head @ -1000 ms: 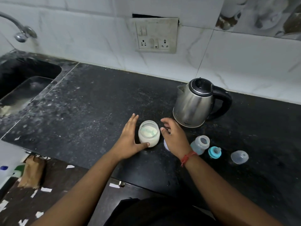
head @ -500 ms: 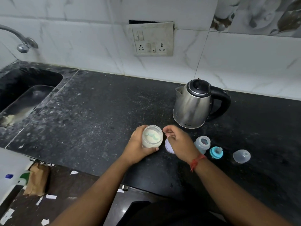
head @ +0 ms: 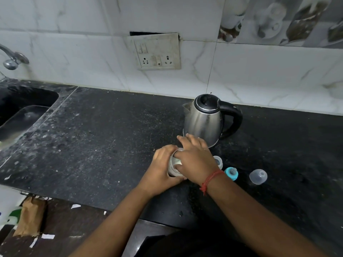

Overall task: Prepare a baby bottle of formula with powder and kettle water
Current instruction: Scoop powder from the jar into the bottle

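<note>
STEP: getting powder, by my reading | left hand (head: pixel 163 167) wraps the powder jar (head: pixel 173 168) at frame centre on the worktop (head: pixel 104 138) | right hand (head: pixel 193 160) reaches into its mouth, grip unclear | NEXT: scoop into bottle (head: pixel 218 161), right of jar, below the kettle (head: pixel 204 119)

White marble-look wall tiles (head: pixel 83 52) back a black speckled counter (head: pixel 96 145), a socket plate (head: pixel 155 51) mounted above.
</note>
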`<state>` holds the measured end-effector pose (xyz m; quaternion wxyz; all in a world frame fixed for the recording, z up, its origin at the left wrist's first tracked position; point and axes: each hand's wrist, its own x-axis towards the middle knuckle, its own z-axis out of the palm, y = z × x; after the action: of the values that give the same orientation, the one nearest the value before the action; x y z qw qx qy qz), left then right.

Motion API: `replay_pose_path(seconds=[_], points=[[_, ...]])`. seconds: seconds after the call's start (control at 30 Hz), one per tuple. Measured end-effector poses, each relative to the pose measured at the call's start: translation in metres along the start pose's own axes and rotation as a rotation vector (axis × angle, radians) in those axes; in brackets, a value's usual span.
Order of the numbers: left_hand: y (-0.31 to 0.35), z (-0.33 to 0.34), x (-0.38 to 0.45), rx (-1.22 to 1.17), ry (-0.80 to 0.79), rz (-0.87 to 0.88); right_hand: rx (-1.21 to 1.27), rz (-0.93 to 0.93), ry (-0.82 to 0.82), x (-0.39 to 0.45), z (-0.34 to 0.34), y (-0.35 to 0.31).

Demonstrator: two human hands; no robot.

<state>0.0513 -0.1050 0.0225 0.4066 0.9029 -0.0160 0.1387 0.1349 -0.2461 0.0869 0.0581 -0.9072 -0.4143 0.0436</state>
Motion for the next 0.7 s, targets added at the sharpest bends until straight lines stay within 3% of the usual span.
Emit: replay_pose_path(seconds=[0.57, 0.7], points=[[0.014, 0.002, -0.006, 0.036, -0.025, -0.003, -0.016, -0.101, -0.013, -0.008, 0.004, 0.002], [0.011, 0.003, -0.007, -0.003, -0.013, -0.031, 0.101, -0.126, 0.057, -0.013, -0.001, 0.015]])
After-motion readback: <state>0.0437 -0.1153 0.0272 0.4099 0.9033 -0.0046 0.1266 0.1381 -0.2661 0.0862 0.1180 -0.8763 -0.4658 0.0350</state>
